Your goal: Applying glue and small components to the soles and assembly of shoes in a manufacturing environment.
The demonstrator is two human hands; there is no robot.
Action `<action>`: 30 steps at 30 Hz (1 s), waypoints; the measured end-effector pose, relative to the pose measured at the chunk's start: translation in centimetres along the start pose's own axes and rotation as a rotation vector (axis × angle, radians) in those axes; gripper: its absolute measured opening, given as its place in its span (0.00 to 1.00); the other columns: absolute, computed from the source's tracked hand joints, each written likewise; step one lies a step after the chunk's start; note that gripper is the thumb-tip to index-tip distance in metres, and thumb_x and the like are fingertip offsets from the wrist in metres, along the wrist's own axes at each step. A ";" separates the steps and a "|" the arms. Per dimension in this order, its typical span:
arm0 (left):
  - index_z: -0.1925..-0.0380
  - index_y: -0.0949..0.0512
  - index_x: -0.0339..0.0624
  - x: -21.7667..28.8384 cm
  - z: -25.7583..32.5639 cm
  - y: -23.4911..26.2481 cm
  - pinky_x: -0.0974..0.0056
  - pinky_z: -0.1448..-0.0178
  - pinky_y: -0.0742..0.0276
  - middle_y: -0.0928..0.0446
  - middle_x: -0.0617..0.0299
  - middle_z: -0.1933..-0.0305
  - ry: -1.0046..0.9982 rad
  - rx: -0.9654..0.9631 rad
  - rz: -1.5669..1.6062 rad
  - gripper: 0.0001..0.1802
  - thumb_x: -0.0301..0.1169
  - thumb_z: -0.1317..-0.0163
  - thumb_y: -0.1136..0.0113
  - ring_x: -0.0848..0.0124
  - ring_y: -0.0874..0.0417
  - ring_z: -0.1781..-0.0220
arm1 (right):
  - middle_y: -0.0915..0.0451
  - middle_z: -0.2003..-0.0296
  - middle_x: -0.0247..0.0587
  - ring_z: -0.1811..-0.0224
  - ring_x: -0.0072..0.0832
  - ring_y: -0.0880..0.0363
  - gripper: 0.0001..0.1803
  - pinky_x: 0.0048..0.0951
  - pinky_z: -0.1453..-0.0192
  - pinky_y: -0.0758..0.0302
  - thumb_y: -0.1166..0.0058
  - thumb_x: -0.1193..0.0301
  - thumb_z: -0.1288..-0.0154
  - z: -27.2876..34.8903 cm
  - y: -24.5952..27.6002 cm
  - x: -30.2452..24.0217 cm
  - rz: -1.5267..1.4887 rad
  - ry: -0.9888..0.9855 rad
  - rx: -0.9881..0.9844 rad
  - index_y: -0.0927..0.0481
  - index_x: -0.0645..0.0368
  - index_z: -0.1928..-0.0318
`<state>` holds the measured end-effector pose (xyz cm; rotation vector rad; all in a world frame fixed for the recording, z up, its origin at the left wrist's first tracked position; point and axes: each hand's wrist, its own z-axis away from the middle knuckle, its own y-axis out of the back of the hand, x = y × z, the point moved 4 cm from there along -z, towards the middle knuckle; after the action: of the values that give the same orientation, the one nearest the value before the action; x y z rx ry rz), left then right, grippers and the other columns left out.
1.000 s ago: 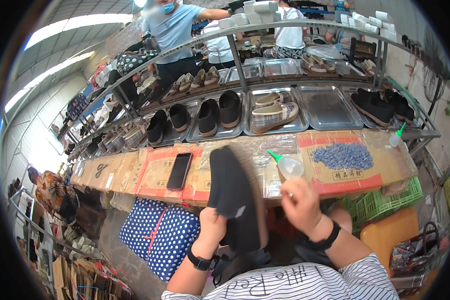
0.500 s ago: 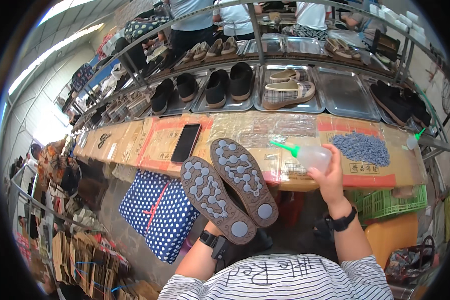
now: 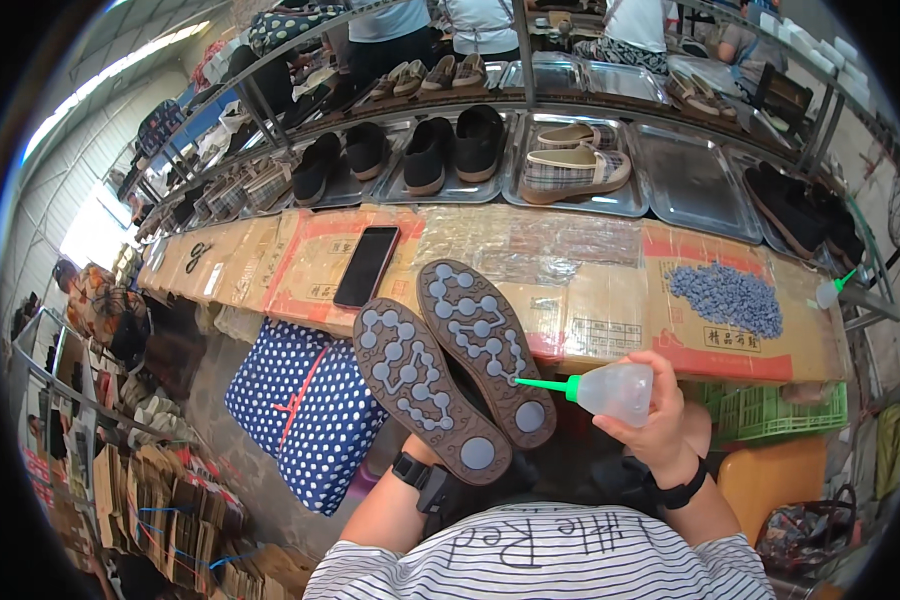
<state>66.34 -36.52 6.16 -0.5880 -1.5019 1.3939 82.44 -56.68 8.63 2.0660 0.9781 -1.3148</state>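
My left hand (image 3: 422,449) holds up a pair of shoes, soles toward me. Most of that hand is hidden behind them. The left shoe (image 3: 410,382) and the right shoe (image 3: 482,345) have brown soles with blue-grey round studs joined by lines and a large round pad at the heel. My right hand (image 3: 660,428) is closed round a translucent squeeze bottle (image 3: 608,393) with a long green nozzle. Its tip points left and meets the right shoe's sole, near a small stud above the heel pad.
A cardboard-covered bench (image 3: 525,240) carries a phone (image 3: 368,265), scissors (image 3: 199,257) and a pile of small blue-grey pieces (image 3: 725,298). Metal trays (image 3: 695,190) with shoes line its far side. A second bottle (image 3: 832,290) stands far right; a dotted blue bundle (image 3: 305,415) hangs below.
My right hand has brought the squeeze bottle down and to the left, from above the bench to the right shoe's sole. The shoes have shifted slightly up and left in view.
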 end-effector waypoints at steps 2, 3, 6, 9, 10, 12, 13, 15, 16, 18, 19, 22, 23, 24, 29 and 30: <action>0.42 0.27 0.37 0.1 0.0 0.0 0.62 0.46 0.18 0.23 0.52 0.43 -0.004 -0.006 -0.001 0.18 0.34 0.25 0.54 0.67 0.19 0.48 | 0.18 0.55 0.42 0.53 0.27 0.17 0.42 0.30 0.46 0.21 0.23 0.75 0.51 -0.1 -0.2 0.1 -0.018 -0.002 -0.005 0.36 0.60 0.38; 0.42 0.27 0.37 0.1 0.1 0.1 0.62 0.46 0.18 0.23 0.52 0.43 -0.005 -0.005 -0.001 0.18 0.34 0.25 0.54 0.67 0.19 0.48 | 0.18 0.55 0.42 0.54 0.27 0.17 0.42 0.30 0.47 0.20 0.23 0.74 0.51 -0.1 -0.2 0.1 0.030 0.010 -0.002 0.35 0.60 0.38; 0.42 0.27 0.37 0.1 0.2 0.2 0.62 0.46 0.19 0.23 0.52 0.43 -0.004 -0.003 0.002 0.18 0.34 0.25 0.54 0.67 0.19 0.47 | 0.18 0.57 0.43 0.55 0.29 0.16 0.41 0.30 0.49 0.20 0.22 0.72 0.51 0.0 -0.1 -0.1 0.129 0.037 0.011 0.34 0.60 0.39; 0.42 0.27 0.37 0.1 0.5 0.5 0.61 0.45 0.19 0.23 0.53 0.43 -0.010 0.002 0.003 0.18 0.34 0.25 0.54 0.67 0.20 0.47 | 0.18 0.57 0.45 0.56 0.32 0.16 0.39 0.31 0.51 0.20 0.22 0.71 0.52 0.1 0.0 -0.5 0.216 0.075 0.022 0.32 0.61 0.41; 0.42 0.27 0.37 0.1 0.5 0.6 0.61 0.45 0.19 0.23 0.53 0.43 -0.011 0.002 0.003 0.18 0.34 0.25 0.54 0.67 0.20 0.47 | 0.18 0.58 0.45 0.57 0.33 0.16 0.39 0.31 0.52 0.20 0.22 0.71 0.53 0.1 0.0 -0.7 0.252 0.102 0.022 0.31 0.61 0.42; 0.41 0.27 0.37 0.1 0.6 0.6 0.61 0.45 0.19 0.24 0.53 0.43 -0.012 0.005 0.001 0.18 0.34 0.25 0.54 0.67 0.20 0.46 | 0.19 0.58 0.46 0.58 0.35 0.16 0.38 0.32 0.53 0.20 0.21 0.71 0.53 0.2 0.0 -0.7 0.261 0.112 0.027 0.30 0.61 0.43; 0.41 0.28 0.37 0.0 0.6 0.6 0.61 0.45 0.19 0.24 0.53 0.42 -0.012 0.007 0.000 0.18 0.34 0.25 0.54 0.67 0.20 0.46 | 0.19 0.58 0.46 0.59 0.36 0.16 0.38 0.33 0.54 0.20 0.21 0.71 0.54 0.2 -0.1 -0.8 0.271 0.122 0.032 0.30 0.61 0.44; 0.41 0.28 0.38 -0.1 0.7 0.6 0.61 0.44 0.19 0.24 0.53 0.42 -0.007 0.005 0.005 0.18 0.34 0.25 0.54 0.67 0.20 0.46 | 0.19 0.58 0.47 0.59 0.37 0.16 0.38 0.33 0.54 0.20 0.21 0.71 0.54 0.1 -0.1 -1.2 0.286 0.152 0.027 0.30 0.61 0.44; 0.41 0.28 0.38 -0.2 0.7 0.7 0.61 0.44 0.20 0.24 0.53 0.42 -0.004 0.003 0.008 0.18 0.34 0.25 0.54 0.67 0.20 0.46 | 0.19 0.58 0.47 0.59 0.38 0.16 0.38 0.34 0.54 0.20 0.21 0.72 0.55 0.0 -0.2 -1.4 0.301 0.182 0.022 0.29 0.61 0.44; 0.41 0.28 0.38 -0.3 0.8 0.8 0.61 0.44 0.20 0.24 0.53 0.42 -0.004 0.004 0.007 0.18 0.33 0.25 0.54 0.67 0.21 0.46 | 0.19 0.58 0.47 0.59 0.38 0.16 0.37 0.34 0.54 0.20 0.21 0.72 0.55 -0.1 -0.4 -2.0 0.335 0.214 0.015 0.29 0.61 0.45; 0.41 0.28 0.38 -0.4 0.9 0.9 0.61 0.44 0.20 0.24 0.53 0.42 -0.002 0.002 0.008 0.18 0.33 0.25 0.54 0.67 0.21 0.45 | 0.20 0.58 0.47 0.59 0.38 0.16 0.37 0.33 0.54 0.20 0.21 0.72 0.55 -0.2 -0.4 -2.4 0.369 0.245 0.008 0.29 0.60 0.45; 0.41 0.28 0.38 -0.5 1.1 0.9 0.61 0.44 0.20 0.24 0.53 0.42 -0.003 0.003 0.009 0.18 0.33 0.25 0.54 0.67 0.21 0.45 | 0.20 0.57 0.48 0.58 0.39 0.17 0.37 0.33 0.55 0.20 0.21 0.71 0.55 -0.2 -0.6 -2.9 0.387 0.284 -0.006 0.29 0.60 0.46; 0.41 0.28 0.38 -0.5 1.2 0.9 0.61 0.43 0.20 0.24 0.53 0.42 0.000 -0.006 0.016 0.18 0.33 0.25 0.54 0.67 0.21 0.45 | 0.20 0.57 0.48 0.58 0.39 0.17 0.37 0.33 0.55 0.20 0.21 0.71 0.55 -0.1 -0.5 -2.8 0.386 0.285 -0.006 0.29 0.60 0.46; 0.41 0.28 0.38 -0.5 1.2 0.9 0.61 0.43 0.20 0.25 0.53 0.42 0.001 -0.003 0.013 0.18 0.33 0.25 0.54 0.67 0.21 0.45 | 0.20 0.56 0.46 0.57 0.37 0.17 0.38 0.33 0.53 0.20 0.20 0.71 0.55 -0.1 -0.2 -2.3 0.333 0.228 -0.023 0.29 0.60 0.45; 0.41 0.29 0.38 -0.5 1.1 1.0 0.61 0.43 0.21 0.25 0.53 0.41 0.008 -0.022 0.030 0.18 0.33 0.25 0.55 0.67 0.22 0.44 | 0.20 0.54 0.39 0.53 0.28 0.19 0.41 0.30 0.48 0.21 0.20 0.70 0.55 0.4 -1.0 -0.2 -0.111 -0.142 -0.035 0.31 0.60 0.41; 0.41 0.29 0.38 -0.5 0.9 1.0 0.61 0.42 0.21 0.25 0.53 0.41 0.012 -0.028 0.036 0.18 0.33 0.25 0.55 0.67 0.22 0.44 | 0.20 0.54 0.37 0.52 0.26 0.20 0.42 0.30 0.47 0.22 0.20 0.70 0.54 0.3 -1.0 0.0 -0.193 -0.182 0.011 0.32 0.60 0.40</action>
<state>65.51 -37.12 5.19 -0.6426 -1.5102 1.3970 81.46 -56.23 8.51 1.8579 1.1107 -1.5783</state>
